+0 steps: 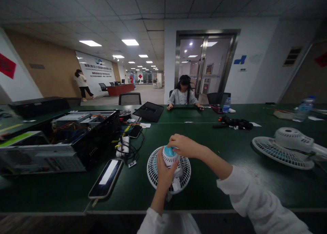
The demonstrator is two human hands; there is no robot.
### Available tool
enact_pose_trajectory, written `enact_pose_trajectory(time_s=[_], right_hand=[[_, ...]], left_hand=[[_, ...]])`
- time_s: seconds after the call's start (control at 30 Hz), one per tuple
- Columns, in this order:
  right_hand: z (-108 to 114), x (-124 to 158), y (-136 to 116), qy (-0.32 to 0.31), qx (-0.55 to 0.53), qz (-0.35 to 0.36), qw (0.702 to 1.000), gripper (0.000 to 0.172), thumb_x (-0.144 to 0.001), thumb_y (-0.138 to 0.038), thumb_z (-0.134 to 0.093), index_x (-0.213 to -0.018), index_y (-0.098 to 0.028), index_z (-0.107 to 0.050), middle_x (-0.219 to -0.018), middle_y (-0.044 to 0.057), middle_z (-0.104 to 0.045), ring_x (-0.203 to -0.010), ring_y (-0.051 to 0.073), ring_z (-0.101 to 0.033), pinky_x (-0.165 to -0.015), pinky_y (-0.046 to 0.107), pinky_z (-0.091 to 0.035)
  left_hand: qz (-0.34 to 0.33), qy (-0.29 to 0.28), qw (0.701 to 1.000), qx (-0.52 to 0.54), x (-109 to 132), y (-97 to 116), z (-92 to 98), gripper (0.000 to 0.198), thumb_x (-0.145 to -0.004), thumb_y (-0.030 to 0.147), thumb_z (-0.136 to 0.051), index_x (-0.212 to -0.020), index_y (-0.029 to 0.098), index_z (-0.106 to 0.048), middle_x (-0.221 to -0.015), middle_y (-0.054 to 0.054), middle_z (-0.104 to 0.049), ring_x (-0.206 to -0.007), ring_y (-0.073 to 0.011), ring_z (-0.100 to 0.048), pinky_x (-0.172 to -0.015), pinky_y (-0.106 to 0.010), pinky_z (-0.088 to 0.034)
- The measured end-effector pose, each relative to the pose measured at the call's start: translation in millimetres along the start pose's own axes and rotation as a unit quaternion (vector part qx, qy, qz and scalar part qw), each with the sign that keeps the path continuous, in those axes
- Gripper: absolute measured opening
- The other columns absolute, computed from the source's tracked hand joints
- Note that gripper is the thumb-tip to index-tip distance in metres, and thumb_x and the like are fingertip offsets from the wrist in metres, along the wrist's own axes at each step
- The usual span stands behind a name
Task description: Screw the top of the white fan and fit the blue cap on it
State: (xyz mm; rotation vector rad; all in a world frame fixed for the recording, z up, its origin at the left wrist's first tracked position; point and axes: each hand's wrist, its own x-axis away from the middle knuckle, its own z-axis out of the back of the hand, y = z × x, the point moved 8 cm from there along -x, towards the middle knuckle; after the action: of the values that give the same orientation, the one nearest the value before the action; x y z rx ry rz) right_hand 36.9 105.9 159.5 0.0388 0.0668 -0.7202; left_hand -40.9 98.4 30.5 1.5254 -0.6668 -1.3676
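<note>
A small white electric fan [187, 176] lies face down on its round grille, directly before me. My left hand [165, 169] wraps around the side of its motor housing, thumb across the near side. My right hand [182, 145] is closed over the top of the housing, its fingers curled at the light-blue cap [169, 151]. Whether the cap sits fully on the housing or is lifted from it, I cannot tell. The fingertips partly hide it.
Left of the fan lie a phone [106, 179] and black cables [131, 148], beside an opened computer case [63, 138]. A second fan [283, 148] rests on the right. Across the green table [204, 196], a person [184, 94] sits holding a dark panel; water bottles [226, 105] stand behind.
</note>
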Motion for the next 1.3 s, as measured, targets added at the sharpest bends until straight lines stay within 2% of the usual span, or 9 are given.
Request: enact_pose_trajectory(time_s=[0.1,0.27,0.57,0.73,0.83,0.93,1.07,1.17,1.3], right_hand=[[-2.1,-1.7,2.9,-0.041,0.019,0.015,0.999,0.030,-0.080,-0.016,-0.063,-0.110,-0.021,-0.065,-0.109,0.009,-0.062,-0.103,0.023,-0.055,-0.082,0.032,-0.041],[-3.1,-7.4,4.5,-0.028,0.025,-0.019,0.999,0.021,-0.084,-0.028,-0.061,-0.100,-0.015,-0.066,-0.103,0.010,-0.064,-0.096,0.021,-0.058,-0.078,0.029,-0.042],[-19.7,-6.5,3.9,0.028,0.045,-0.224,0.973,0.047,-0.096,-0.032,-0.028,-0.088,-0.012,-0.069,-0.089,0.013,-0.070,-0.080,0.024,-0.066,-0.067,0.033,-0.046],[-2.1,2.0,2.0,0.058,0.005,-0.115,0.992,0.027,-0.090,-0.019,-0.042,-0.108,-0.015,-0.063,-0.100,0.010,-0.066,-0.095,0.021,-0.060,-0.079,0.030,-0.045],[-0.8,2.9,2.3,-0.003,-0.026,-0.028,0.999,0.035,-0.083,-0.013,-0.055,-0.117,-0.020,-0.061,-0.112,0.009,-0.061,-0.103,0.020,-0.056,-0.084,0.029,-0.043],[-3.9,0.5,8.0,-0.052,-0.031,-0.005,0.998,0.033,-0.081,-0.018,-0.061,-0.114,-0.020,-0.063,-0.114,0.009,-0.059,-0.102,0.021,-0.057,-0.082,0.029,-0.044],[-6.3,-5.5,5.0,-0.029,0.011,-0.002,1.000,0.025,-0.083,-0.029,-0.061,-0.103,-0.016,-0.067,-0.104,0.009,-0.063,-0.097,0.021,-0.059,-0.080,0.029,-0.043],[-9.2,-9.1,-1.3,0.022,0.072,-0.058,0.995,0.027,-0.088,-0.031,-0.052,-0.093,-0.011,-0.068,-0.095,0.012,-0.067,-0.093,0.023,-0.060,-0.080,0.032,-0.043],[-19.5,-6.0,5.1,0.027,0.060,-0.226,0.972,0.039,-0.093,-0.031,-0.038,-0.087,-0.011,-0.070,-0.087,0.013,-0.070,-0.081,0.023,-0.065,-0.069,0.031,-0.045]], left_hand=[[-0.003,0.000,1.000,-0.009,0.2,-0.1,0.4,0.071,-0.072,0.036,-0.067,-0.133,0.020,-0.035,-0.135,-0.012,-0.043,-0.128,-0.0272,-0.039,-0.109,-0.046,-0.028],[0.005,0.000,1.000,0.003,1.0,-0.6,0.0,0.070,-0.071,0.036,-0.067,-0.131,0.021,-0.036,-0.134,-0.011,-0.043,-0.128,-0.0270,-0.040,-0.108,-0.045,-0.030],[-0.011,-0.002,1.000,0.001,1.8,8.4,1.3,0.068,-0.072,0.033,-0.066,-0.131,0.019,-0.035,-0.134,-0.012,-0.044,-0.128,-0.0274,-0.039,-0.109,-0.047,-0.029],[-0.011,0.004,1.000,0.010,4.1,8.8,2.0,0.066,-0.073,0.033,-0.066,-0.130,0.020,-0.037,-0.132,-0.011,-0.045,-0.127,-0.0263,-0.041,-0.108,-0.045,-0.030],[-0.001,-0.005,1.000,0.008,4.2,4.7,0.3,0.068,-0.073,0.034,-0.066,-0.132,0.020,-0.034,-0.135,-0.012,-0.042,-0.128,-0.0263,-0.040,-0.109,-0.044,-0.029],[0.006,-0.006,1.000,0.009,4.0,1.9,-0.2,0.069,-0.073,0.035,-0.065,-0.133,0.020,-0.034,-0.135,-0.012,-0.042,-0.128,-0.0264,-0.040,-0.108,-0.045,-0.029],[0.004,0.005,1.000,0.010,4.2,4.2,0.9,0.068,-0.072,0.033,-0.066,-0.131,0.019,-0.036,-0.133,-0.012,-0.044,-0.127,-0.0263,-0.041,-0.109,-0.044,-0.029],[0.005,0.007,1.000,0.003,4.5,7.1,0.7,0.067,-0.071,0.031,-0.065,-0.130,0.018,-0.036,-0.134,-0.013,-0.043,-0.128,-0.0270,-0.039,-0.110,-0.046,-0.027],[-0.002,0.012,1.000,-0.001,4.4,10.8,1.8,0.065,-0.070,0.029,-0.066,-0.128,0.019,-0.039,-0.132,-0.012,-0.046,-0.129,-0.0276,-0.038,-0.110,-0.047,-0.026]])
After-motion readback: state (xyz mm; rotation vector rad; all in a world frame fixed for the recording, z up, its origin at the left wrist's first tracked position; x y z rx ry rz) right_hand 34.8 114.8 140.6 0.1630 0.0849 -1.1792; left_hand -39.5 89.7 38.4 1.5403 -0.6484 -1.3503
